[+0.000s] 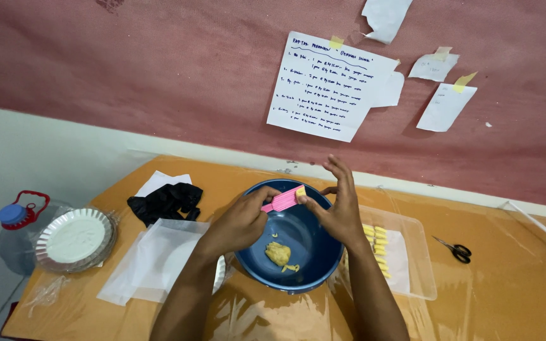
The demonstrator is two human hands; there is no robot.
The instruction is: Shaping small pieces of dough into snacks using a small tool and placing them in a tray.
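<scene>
I look down at my two bare hands above a round, smooth blue plastic bowl [311, 262]. My left hand [238, 224] is curled closed around the handle of a flat pink ridged scraper [281, 199]. My right hand [339, 211] pinches a small yellow bit at the scraper's tip between thumb and forefinger, its other fingers fanned open. A lumpy yellow dough piece [277, 253] lies in the bowl's bottom. Just right, a clear plastic tray [421, 265] holds rows of short yellow sticks [378, 242]. The orange surface [507, 284] also carries translucent paper sheets [153, 256], a crumpled black glove [165, 203], a stack of white fluted plates [76, 239] and scissors [456, 250].
</scene>
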